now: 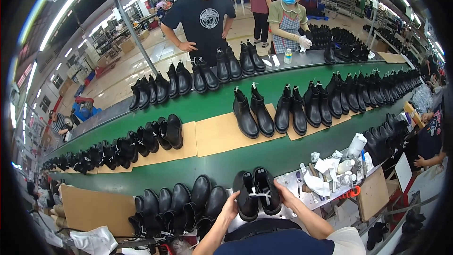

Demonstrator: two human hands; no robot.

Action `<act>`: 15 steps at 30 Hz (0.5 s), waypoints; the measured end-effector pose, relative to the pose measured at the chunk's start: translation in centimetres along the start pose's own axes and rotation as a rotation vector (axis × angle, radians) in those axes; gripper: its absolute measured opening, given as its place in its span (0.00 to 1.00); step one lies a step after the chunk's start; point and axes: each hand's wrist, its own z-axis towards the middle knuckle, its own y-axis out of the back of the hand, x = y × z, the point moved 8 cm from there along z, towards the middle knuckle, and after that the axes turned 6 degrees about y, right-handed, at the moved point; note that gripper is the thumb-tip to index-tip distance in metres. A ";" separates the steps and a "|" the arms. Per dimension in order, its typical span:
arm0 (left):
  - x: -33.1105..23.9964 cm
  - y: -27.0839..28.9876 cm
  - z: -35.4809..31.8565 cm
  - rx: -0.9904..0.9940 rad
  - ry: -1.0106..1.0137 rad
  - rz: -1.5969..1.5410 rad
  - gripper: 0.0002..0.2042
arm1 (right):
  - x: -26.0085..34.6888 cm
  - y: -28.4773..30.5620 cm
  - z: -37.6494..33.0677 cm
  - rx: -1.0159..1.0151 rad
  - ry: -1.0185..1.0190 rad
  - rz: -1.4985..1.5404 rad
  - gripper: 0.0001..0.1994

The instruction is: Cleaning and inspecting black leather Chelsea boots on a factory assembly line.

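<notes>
One long green conveyor belt [207,106]: stretched across the view, lined with shiny black ankle boots [245,115] on flat tan cardboard sheets [214,139]. Along its far side: bordered by a narrow grey metal ledge [306,60], likewise topped with boots. Beyond the ledge: occupied by a person in a black T-shirt with a round white print [203,26], posed with hands on hips, and by a person in a blue face mask and checked apron [285,30], shown with gloved hands together. At near left: crowded with a cluster of black boots [179,198], beside a broad brown cardboard panel [99,208]. At near centre: held side by side before the wearer's body, over a pale flat workbench [290,182], as a glossy black pair of boots [247,198], bridged by a knotted white tie [265,194]. Outer left side of the pair: gripped by the bare left hand [230,206]. Outer right side: gripped by the bare right hand [285,193]; pressed inward from both sides, with fingertips partly hidden. To the right: strewn with crumpled white cloths [325,169], small clear plastic bottles [346,166] and a slim blue pen [363,155].
</notes>
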 end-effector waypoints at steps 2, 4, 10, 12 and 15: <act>0.2 -0.1 0.0 -0.004 -0.019 -0.122 0.18 | -0.7 0.4 0.0 -0.040 -0.020 -0.037 0.24; -1.8 -0.1 1.2 0.031 -0.075 -0.152 0.19 | 0.7 -1.4 -0.8 -0.020 0.005 0.222 0.22; -11.5 -9.1 -3.3 0.402 -0.060 -0.646 0.17 | 0.5 1.7 -1.4 -0.132 -0.045 0.145 0.20; -12.6 -6.9 -1.8 0.205 -0.062 -0.690 0.16 | 1.1 1.7 -1.5 -0.087 0.015 -0.004 0.19; -13.8 -5.2 0.3 0.261 -0.085 -0.603 0.16 | -0.5 2.9 -0.8 -0.077 0.076 -0.080 0.22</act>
